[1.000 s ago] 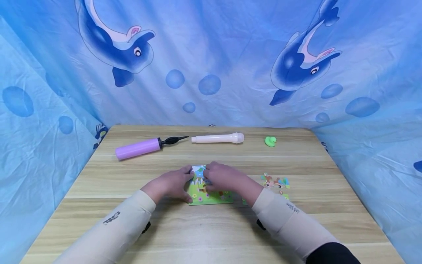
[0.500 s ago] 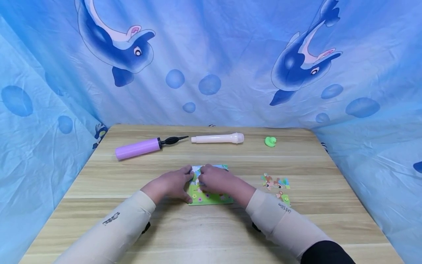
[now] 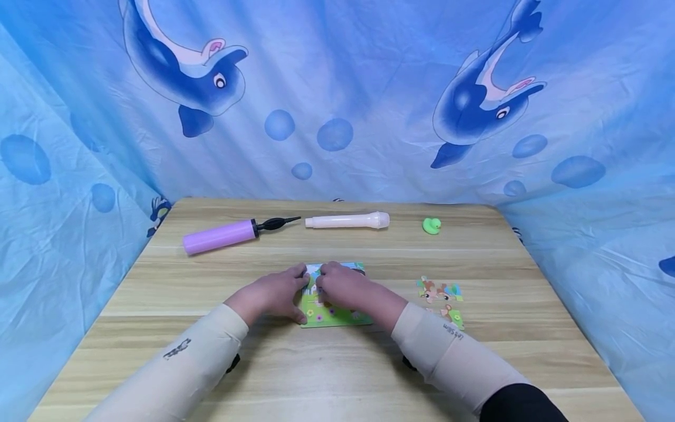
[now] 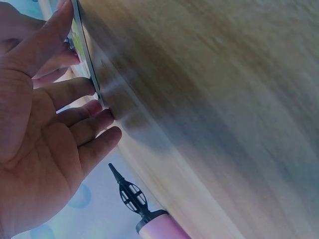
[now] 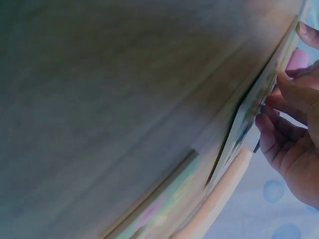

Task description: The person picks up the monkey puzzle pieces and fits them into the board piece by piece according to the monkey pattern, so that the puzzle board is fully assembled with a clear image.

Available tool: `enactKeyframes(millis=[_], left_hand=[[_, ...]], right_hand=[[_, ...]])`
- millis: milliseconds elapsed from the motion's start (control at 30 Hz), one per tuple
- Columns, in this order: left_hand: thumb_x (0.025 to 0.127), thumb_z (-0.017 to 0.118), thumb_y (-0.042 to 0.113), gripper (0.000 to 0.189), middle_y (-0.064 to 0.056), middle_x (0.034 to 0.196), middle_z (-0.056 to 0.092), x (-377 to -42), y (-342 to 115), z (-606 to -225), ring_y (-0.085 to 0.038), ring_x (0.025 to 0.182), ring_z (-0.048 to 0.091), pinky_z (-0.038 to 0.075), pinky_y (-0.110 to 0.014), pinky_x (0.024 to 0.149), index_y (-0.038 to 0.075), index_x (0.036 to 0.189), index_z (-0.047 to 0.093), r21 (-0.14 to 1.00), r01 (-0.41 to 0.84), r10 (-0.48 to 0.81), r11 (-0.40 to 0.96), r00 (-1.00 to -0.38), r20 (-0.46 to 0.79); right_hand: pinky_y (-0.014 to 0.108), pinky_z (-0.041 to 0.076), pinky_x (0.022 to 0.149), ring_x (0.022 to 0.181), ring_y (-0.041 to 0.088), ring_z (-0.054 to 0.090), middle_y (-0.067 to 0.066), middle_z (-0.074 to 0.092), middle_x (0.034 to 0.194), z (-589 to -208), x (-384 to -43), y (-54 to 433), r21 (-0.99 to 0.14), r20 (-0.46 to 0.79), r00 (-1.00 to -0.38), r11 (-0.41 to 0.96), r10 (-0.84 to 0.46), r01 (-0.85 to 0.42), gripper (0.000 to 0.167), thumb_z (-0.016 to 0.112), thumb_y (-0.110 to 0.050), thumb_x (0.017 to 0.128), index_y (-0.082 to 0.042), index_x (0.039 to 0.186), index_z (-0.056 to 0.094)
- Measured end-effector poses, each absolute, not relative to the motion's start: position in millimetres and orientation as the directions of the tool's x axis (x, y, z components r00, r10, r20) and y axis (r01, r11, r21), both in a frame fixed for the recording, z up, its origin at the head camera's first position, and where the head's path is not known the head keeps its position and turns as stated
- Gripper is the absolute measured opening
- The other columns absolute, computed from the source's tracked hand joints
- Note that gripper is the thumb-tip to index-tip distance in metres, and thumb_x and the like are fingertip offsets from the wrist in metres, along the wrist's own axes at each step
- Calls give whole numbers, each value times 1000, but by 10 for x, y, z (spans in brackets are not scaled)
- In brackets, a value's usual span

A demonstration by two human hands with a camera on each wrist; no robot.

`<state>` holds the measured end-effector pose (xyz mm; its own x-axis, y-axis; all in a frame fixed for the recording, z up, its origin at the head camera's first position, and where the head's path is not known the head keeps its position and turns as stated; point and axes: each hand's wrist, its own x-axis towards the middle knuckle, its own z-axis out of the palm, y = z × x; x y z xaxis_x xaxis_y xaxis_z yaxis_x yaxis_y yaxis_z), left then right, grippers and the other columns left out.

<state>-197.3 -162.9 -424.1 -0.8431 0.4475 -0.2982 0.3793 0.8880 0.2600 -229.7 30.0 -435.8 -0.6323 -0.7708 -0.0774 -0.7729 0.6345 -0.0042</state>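
Note:
A jigsaw puzzle board [image 3: 327, 320] with a bright cartoon picture lies on the wooden table in front of me. Along its left edge rests my left hand [image 3: 270, 294], thumb at the near corner and fingers farther up the side. In the left wrist view its fairly straight fingers touch the thin board edge [image 4: 88, 52]. My right hand [image 3: 348, 288] reaches over the board, thumb and fingertips drawn together low on its left half, pinching a small puzzle piece mostly hidden by the fingers. The right wrist view shows those fingertips right at the board's surface [image 5: 241, 122].
Loose puzzle pieces [image 3: 436, 292] lie right of the board, partly behind the right forearm. Toward the back are a purple hand pump [image 3: 221, 237], a pale toy microphone [image 3: 348, 221] and a green rubber duck [image 3: 432, 226]. A blue dolphin-print curtain [image 3: 337, 88] encloses the table.
My right hand has shifted slightly left across the board, its fingers drawing closer together; more loose pieces show beyond the forearm. My left hand stays at the board's left edge.

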Motion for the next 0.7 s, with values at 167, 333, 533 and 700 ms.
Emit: enactKeyframes(millis=[167,333,533,700], left_hand=[[74,81,52,99,-16,163,19,-1977,-1628,-4237,-37,142,35,38,-50,112,6,150,39,260,373,442,891,-842,-308],[73,82,52,100,-15,164,17,-1979,-1618,-4229,-37,144,33,35,-51,114,7,151,37,264,354,428,897,-843,-325],[73,82,52,102,-15,164,15,-1980,-1623,-4237,-39,144,30,33,-52,114,8,152,35,269,344,422,900,-843,-334],[74,80,53,101,-14,164,15,-1985,-1618,-4248,-38,145,30,32,-51,115,8,153,34,260,358,431,897,-840,-330]], right_hand=[[25,52,82,90,13,58,0,64,99,-4308,-2343,391,-76,-26,-593,593,-805,-802,20,61,-22,97,-13,111,73],[31,53,89,102,16,59,2,64,109,-4184,-2409,568,-173,1,-644,634,-765,-754,26,61,-22,98,-10,120,68],[36,51,95,111,21,59,6,65,116,-4038,-2515,902,-194,38,-697,679,-716,-708,32,64,-25,97,-7,123,66],[40,50,100,115,25,59,8,64,119,-3945,-2582,1246,-170,70,-736,719,-673,-674,33,63,-21,95,-5,124,66]])
